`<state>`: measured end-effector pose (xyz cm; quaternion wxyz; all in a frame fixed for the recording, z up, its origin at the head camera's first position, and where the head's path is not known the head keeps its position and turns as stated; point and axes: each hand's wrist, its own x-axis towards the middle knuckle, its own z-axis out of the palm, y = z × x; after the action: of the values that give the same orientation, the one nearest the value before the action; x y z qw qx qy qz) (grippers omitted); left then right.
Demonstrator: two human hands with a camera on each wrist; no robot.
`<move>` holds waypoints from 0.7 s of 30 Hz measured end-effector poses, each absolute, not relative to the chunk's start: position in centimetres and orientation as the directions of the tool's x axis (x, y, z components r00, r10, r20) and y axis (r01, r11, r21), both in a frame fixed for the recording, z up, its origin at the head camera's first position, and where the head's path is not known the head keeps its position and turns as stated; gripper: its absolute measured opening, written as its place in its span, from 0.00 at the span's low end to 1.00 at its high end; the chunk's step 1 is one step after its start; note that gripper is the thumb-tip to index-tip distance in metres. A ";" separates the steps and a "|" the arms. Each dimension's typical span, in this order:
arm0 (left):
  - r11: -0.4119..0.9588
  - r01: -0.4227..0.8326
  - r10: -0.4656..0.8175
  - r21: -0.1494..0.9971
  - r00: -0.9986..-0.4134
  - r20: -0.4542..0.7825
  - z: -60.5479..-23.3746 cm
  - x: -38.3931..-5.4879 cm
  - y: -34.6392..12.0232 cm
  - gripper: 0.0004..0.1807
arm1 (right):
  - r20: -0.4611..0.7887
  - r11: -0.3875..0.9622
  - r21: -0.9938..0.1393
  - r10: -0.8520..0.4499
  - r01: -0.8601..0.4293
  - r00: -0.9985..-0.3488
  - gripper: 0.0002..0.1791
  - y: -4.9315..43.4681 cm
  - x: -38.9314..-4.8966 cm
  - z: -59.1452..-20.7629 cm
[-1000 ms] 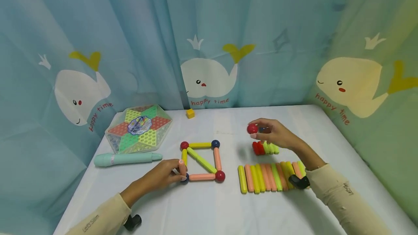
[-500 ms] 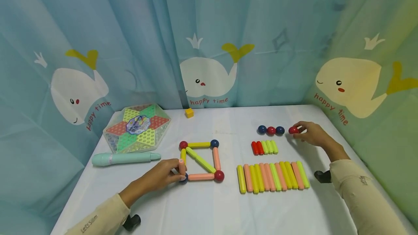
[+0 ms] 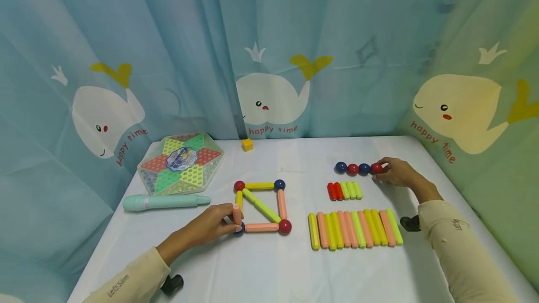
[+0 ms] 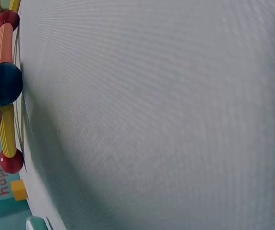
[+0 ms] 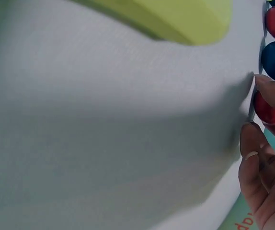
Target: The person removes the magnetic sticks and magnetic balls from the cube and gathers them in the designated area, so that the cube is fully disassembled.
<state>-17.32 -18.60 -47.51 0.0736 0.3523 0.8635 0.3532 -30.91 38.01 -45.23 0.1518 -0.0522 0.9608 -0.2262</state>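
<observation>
My left hand point(image 3: 212, 224) pinches an upright orange magnetic stick point(image 3: 237, 214) at the near-left corner of a square frame, over a dark blue ball point(image 4: 4, 84). Yellow and orange sticks form the frame's sides, and a lime stick point(image 3: 262, 205) runs across it diagonally. Red balls point(image 3: 285, 227) and blue balls mark the corners. At the back right, my right hand point(image 3: 396, 172) holds a red ball point(image 3: 376, 168) between thumb and fingers, at the right end of a row with two blue balls and another red ball point(image 3: 353, 169).
Short red and lime sticks point(image 3: 345, 191) lie below the ball row. Nearer is a long row of yellow, orange and lime sticks point(image 3: 355, 229). A Chinese checkers box point(image 3: 181, 163), a mint-green tube point(image 3: 166, 202) and a yellow cube point(image 3: 247, 145) lie left and back. A curtain point(image 3: 273, 22) stands behind.
My right hand carried the red ball rightward past the short sticks, then slid it left against the row's end. The left hand stays at the frame's corner with its stick.
</observation>
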 end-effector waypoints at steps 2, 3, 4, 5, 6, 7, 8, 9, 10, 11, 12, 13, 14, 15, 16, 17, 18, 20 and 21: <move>0.493 0.569 0.666 0.658 -0.734 0.136 -47.5 -17.4 -18.6 0.07 | -0.256 0.897 -0.441 -0.170 -0.041 -0.952 0.34 38.2 -30.8 -45.3; 0.488 0.577 0.669 0.655 -0.729 0.145 -47.5 -17.4 -18.6 0.07 | -0.248 0.899 -0.436 -0.172 -0.049 -0.953 0.34 38.3 -30.8 -45.3; 0.484 0.582 0.670 0.653 -0.727 0.151 -47.5 -17.4 -18.6 0.06 | -0.242 0.900 -0.432 -0.175 -0.055 -0.954 0.35 38.4 -30.7 -45.3; 0.481 0.586 0.671 0.653 -0.725 0.155 -47.5 -17.4 -18.6 0.06 | -0.239 0.901 -0.429 -0.177 -0.060 -0.955 0.35 38.4 -30.7 -45.3; 0.479 0.588 0.673 0.652 -0.723 0.158 -47.5 -17.4 -18.6 0.06 | -0.242 0.902 -0.429 -0.176 -0.057 -0.954 0.36 38.5 -30.6 -45.2; 0.478 0.585 0.673 0.655 -0.723 0.155 -47.5 -17.4 -18.6 0.06 | -0.247 0.902 -0.429 -0.174 -0.053 -0.953 0.36 38.5 -30.5 -45.2; 0.479 0.581 0.673 0.658 -0.724 0.150 -47.5 -17.4 -18.6 0.07 | -0.255 0.901 -0.431 -0.173 -0.048 -0.951 0.37 38.5 -30.5 -45.2; 0.481 0.575 0.672 0.662 -0.727 0.143 -47.5 -17.4 -18.6 0.07 | -0.266 0.900 -0.433 -0.171 -0.041 -0.949 0.37 38.5 -30.5 -45.2; 0.485 0.567 0.670 0.666 -0.730 0.133 -47.5 -17.4 -18.6 0.07 | -0.277 0.899 -0.436 -0.171 -0.035 -0.946 0.38 38.5 -30.4 -45.1; 0.485 0.568 0.672 0.665 -0.729 0.132 -47.5 -17.4 -18.6 0.08 | -0.286 0.898 -0.440 -0.171 -0.029 -0.943 0.39 38.5 -30.4 -45.0; 0.489 0.565 0.671 0.664 -0.730 0.127 -47.5 -17.4 -18.6 0.08 | -0.297 0.896 -0.444 -0.172 -0.024 -0.939 0.39 38.6 -30.3 -44.9; 0.497 0.561 0.669 0.662 -0.734 0.120 -47.5 -17.4 -18.5 0.08 | -0.306 0.894 -0.447 -0.173 -0.019 -0.936 0.40 38.6 -30.3 -44.8; 0.500 0.562 0.669 0.658 -0.734 0.118 -47.5 -17.4 -18.5 0.08 | -0.316 0.894 -0.448 -0.173 -0.015 -0.933 0.40 38.6 -30.3 -44.8; 0.504 0.563 0.669 0.655 -0.734 0.117 -47.5 -17.4 -18.5 0.09 | -0.324 0.894 -0.448 -0.173 -0.010 -0.930 0.41 38.6 -30.3 -44.7; 0.507 0.566 0.669 0.650 -0.734 0.116 -47.5 -17.4 -18.5 0.09 | -0.331 0.894 -0.448 -0.174 -0.008 -0.927 0.42 38.7 -30.4 -44.7; 0.510 0.570 0.670 0.644 -0.733 0.118 -47.5 -17.4 -18.5 0.09 | -0.337 0.894 -0.448 -0.172 -0.003 -0.926 0.42 38.7 -30.4 -44.6; 0.514 0.567 0.669 0.644 -0.735 0.113 -47.5 -17.4 -18.5 0.09 | -0.342 0.895 -0.446 -0.171 0.000 -0.924 0.43 38.7 -30.4 -44.6; 0.516 0.566 0.671 0.644 -0.734 0.108 -47.5 -17.4 -18.5 0.08 | -0.347 0.896 -0.444 -0.166 0.006 -0.923 0.43 38.7 -30.5 -44.7; 0.518 0.564 0.671 0.643 -0.735 0.104 -47.5 -17.4 -18.5 0.08 | -0.349 0.895 -0.445 -0.164 0.009 -0.923 0.44 38.8 -30.5 -44.6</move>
<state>-17.37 -18.48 -47.53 0.0789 0.3557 0.8677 0.3380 -30.49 38.76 -44.64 0.1922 -0.0406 0.9543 -0.2252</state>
